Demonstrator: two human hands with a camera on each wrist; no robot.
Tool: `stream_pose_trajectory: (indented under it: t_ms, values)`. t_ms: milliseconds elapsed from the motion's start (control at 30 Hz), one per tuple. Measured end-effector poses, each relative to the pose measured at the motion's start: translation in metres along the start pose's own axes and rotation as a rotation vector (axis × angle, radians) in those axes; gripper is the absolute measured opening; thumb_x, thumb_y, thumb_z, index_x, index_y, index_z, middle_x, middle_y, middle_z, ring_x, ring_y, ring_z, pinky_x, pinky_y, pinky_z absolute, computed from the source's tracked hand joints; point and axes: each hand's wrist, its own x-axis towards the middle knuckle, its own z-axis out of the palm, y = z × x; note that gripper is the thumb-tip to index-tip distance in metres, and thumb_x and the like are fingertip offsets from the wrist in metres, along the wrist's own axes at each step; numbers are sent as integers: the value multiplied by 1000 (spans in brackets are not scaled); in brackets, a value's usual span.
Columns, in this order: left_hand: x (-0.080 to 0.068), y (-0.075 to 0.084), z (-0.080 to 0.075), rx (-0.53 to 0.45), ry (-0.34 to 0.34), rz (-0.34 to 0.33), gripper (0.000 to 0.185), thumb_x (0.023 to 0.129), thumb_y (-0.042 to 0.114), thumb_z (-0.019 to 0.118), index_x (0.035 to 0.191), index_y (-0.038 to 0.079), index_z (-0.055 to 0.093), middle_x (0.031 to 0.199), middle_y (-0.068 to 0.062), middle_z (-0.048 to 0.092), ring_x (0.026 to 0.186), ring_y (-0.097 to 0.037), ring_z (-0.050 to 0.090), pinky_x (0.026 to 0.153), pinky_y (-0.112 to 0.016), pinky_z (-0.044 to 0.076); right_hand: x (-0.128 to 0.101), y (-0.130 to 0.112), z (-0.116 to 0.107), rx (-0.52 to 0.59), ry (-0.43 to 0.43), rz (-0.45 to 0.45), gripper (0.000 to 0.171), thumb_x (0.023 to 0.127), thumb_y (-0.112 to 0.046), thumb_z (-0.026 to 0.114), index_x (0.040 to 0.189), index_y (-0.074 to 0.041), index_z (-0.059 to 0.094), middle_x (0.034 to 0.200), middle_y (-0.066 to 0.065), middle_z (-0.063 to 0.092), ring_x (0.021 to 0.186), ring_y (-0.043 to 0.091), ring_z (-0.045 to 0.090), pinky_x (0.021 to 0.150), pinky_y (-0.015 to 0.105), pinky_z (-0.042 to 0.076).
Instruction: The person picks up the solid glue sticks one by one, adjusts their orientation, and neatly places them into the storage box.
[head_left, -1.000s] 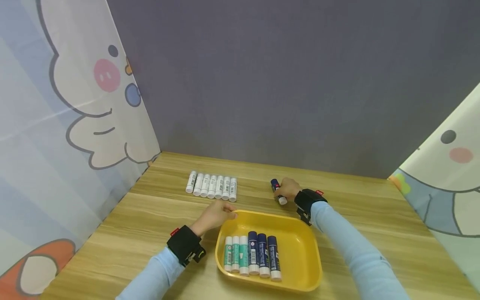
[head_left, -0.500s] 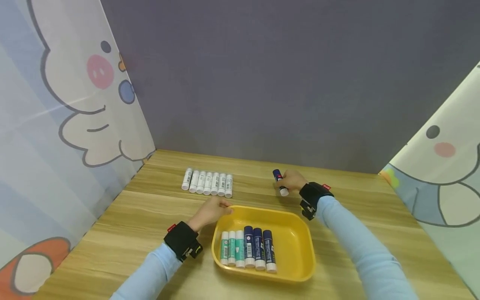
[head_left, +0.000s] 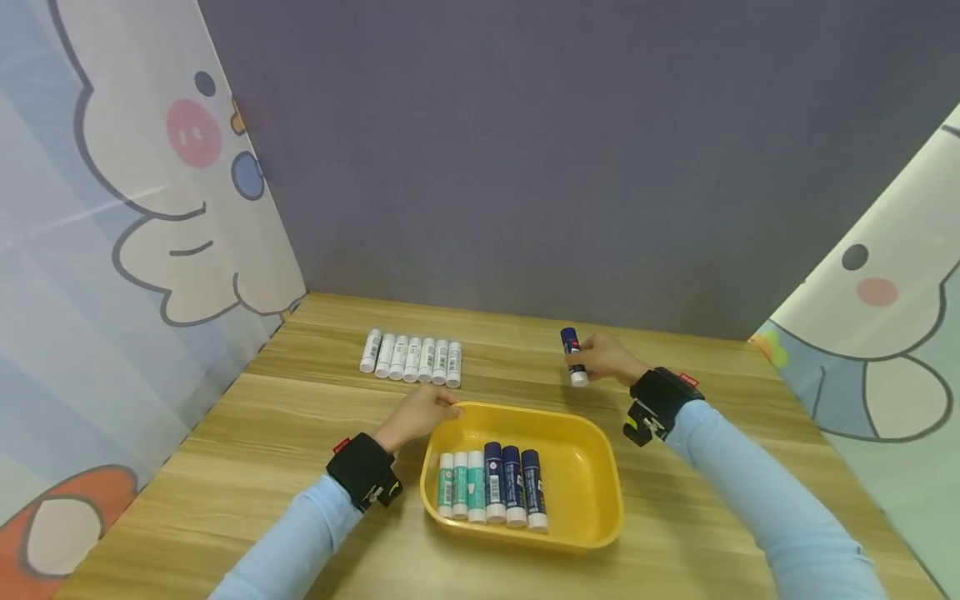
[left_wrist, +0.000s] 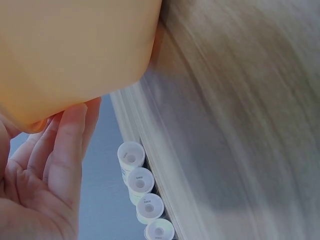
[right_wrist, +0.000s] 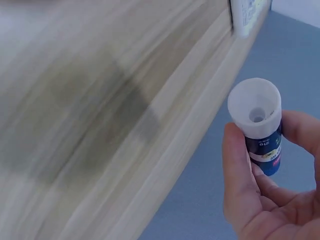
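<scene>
Blue glue stick (head_left: 573, 356) pinched in right hand (head_left: 609, 360) grip, fingers curled round barrel, white end (right_wrist: 255, 108) outward, above tabletop (head_left: 705, 475) near far edge. Left hand (head_left: 417, 412), fingers straight, touches far-left corner of yellow tray (head_left: 588, 483); six sticks inside. White sticks (head_left: 411, 359) row beyond.

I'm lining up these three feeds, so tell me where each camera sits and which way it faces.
Head: worn on the head, looks down at the table, both hands and sleeves showing.
Left wrist: beside the left hand, faces the yellow tray and white sticks.
Right wrist: beside the right hand, faces the blue glue stick in its grip.
Shared: head and right wrist show that stick.
</scene>
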Motion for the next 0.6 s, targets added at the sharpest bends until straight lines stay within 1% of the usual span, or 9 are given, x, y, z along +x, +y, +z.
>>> stream_pose_trajectory:
  t_ms: [100, 167, 300, 400, 533, 600]
  values:
    - [1, 1, 0, 9, 7, 3, 15, 83, 15, 65, 92, 5, 71, 83, -4, 67, 74, -14, 57, 65, -26, 46, -11, 0, 0, 31, 7, 0, 35, 90, -15, 56, 109, 15, 55, 95, 21, 62, 73, 13, 61, 72, 32, 55]
    - [1, 1, -1, 13, 10, 6, 15, 83, 15, 66, 92, 5, 71, 84, -4, 67, 74, -13, 57, 65, -26, 46, -18, 0, 3, 54, 12, 2, 32, 90, -15, 57, 105, 13, 57, 91, 16, 62, 70, 12, 58, 71, 31, 54]
    - [1, 0, -2, 30, 13, 15, 16, 83, 15, 66, 94, 4, 71, 86, -5, 68, 75, -13, 58, 65, -26, 47, -34, -2, 12, 78, -19, 2, 29, 90, -15, 56, 105, 10, 56, 87, 12, 61, 70, 13, 56, 74, 34, 54]
    - [0, 1, -1, 35, 14, 5, 17, 83, 15, 65, 95, 4, 70, 88, -6, 68, 77, -14, 59, 67, -28, 48, -45, -4, 19, 116, -56, 23, 36, 90, -16, 56, 113, 12, 52, 94, 16, 62, 75, 15, 59, 77, 35, 53]
    - [-1, 3, 0, 30, 14, -18, 18, 83, 14, 65, 97, 3, 70, 91, -7, 67, 80, -15, 59, 69, -29, 48, -57, -5, 29, 161, -58, 50, 46, 89, -16, 59, 120, 15, 45, 101, 22, 60, 78, 17, 62, 75, 35, 54]
    - [-1, 3, -1, 34, 16, -22, 19, 83, 15, 65, 98, 3, 69, 92, -7, 67, 81, -16, 59, 70, -30, 49, -62, -5, 35, 171, -50, 59, 46, 88, -16, 60, 119, 14, 46, 100, 22, 60, 77, 17, 61, 73, 34, 54]
